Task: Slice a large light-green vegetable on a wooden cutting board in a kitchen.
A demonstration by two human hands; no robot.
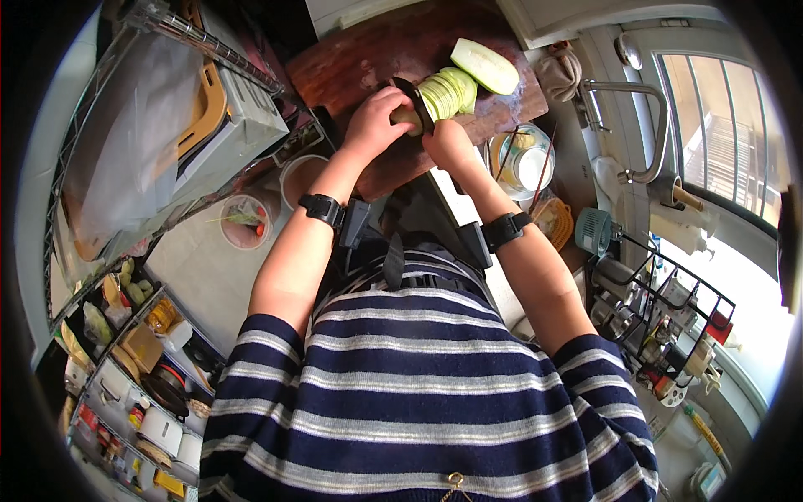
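On a reddish-brown wooden cutting board point(342, 59), my left hand point(378, 119) grips the uncut end of a pale green squash point(403, 118), its fingers bent near the blade. My right hand point(449, 143) is closed around the handle of a dark-bladed kitchen knife point(419, 100); the fist hides the handle. The blade stands between the uncut end and a row of thin squash slices point(448, 90), which lean together on the right. Beyond them lies a squash half point(486, 66) with its pale cut face up.
Right of the board are stacked bowls point(536, 166) with chopsticks, an orange plastic basket point(553, 221) and a faucet point(659, 125). A black wire rack point(671, 282) holds utensils. At left stand a bin with scraps point(246, 221) and a loaded wire shelf point(141, 351).
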